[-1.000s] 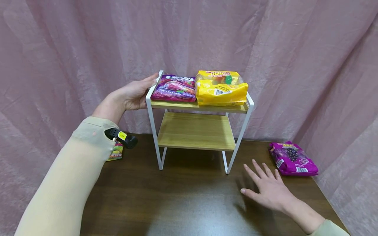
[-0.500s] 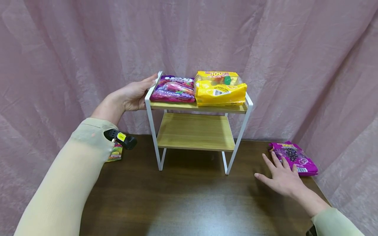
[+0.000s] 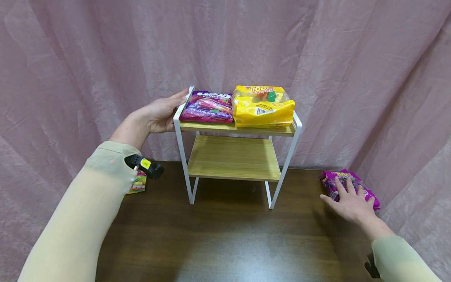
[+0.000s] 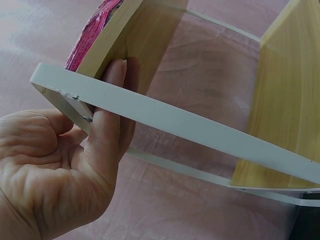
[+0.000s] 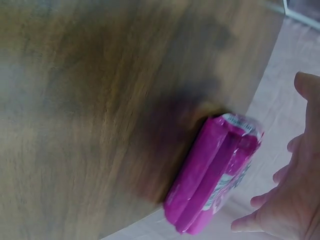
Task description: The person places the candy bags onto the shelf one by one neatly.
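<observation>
My left hand [image 3: 160,113] grips the upper left end of a two-tier shelf [image 3: 234,156] with wooden boards and a white metal frame. In the left wrist view, fingers of that hand [image 4: 60,165] pass through the frame and bend under the top board. My right hand [image 3: 356,207], fingers spread, is over a purple candy bag [image 3: 329,181] with grapes on it and hides part of it. The right wrist view has a gap between this hand [image 5: 292,195] and the bag [image 5: 200,175].
On the top board lie a purple berries candy bag [image 3: 208,107] and a yellow candy bag [image 3: 262,113]. Another colourful bag [image 3: 139,183] is partly hidden behind my left sleeve. Pink curtains [image 3: 225,43] hang behind the brown table [image 3: 225,235] and along its right.
My right hand has moved right and away from me, from beside the shelf to over the grape candy bag. The left hand keeps its hold on the shelf.
</observation>
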{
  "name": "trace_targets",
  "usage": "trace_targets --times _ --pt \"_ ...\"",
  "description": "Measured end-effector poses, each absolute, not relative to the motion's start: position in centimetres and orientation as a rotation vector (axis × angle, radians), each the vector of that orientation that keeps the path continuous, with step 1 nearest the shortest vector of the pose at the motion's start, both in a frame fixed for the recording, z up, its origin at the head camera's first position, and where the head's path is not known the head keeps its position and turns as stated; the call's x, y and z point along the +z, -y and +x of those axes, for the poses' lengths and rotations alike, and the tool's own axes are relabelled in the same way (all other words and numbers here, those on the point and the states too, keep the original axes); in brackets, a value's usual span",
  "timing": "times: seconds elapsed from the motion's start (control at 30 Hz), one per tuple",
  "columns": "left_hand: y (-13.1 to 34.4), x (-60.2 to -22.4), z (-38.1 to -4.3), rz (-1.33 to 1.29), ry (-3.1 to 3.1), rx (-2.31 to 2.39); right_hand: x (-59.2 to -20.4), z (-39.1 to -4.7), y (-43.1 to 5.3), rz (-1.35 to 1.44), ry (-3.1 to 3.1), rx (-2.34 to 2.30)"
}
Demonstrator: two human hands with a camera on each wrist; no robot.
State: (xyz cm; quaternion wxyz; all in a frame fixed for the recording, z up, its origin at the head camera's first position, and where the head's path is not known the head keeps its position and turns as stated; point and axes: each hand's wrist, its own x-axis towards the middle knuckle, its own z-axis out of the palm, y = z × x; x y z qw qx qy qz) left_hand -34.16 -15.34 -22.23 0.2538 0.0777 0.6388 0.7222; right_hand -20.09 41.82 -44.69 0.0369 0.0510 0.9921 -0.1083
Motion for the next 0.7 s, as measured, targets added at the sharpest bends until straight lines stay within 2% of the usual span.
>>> trace_targets --times 0.7 --pt "15.3 -22.2 -34.3 0.205 -1.73 1.961 -45.9 -22.3 -44.2 0.38 -2.998 -0.516"
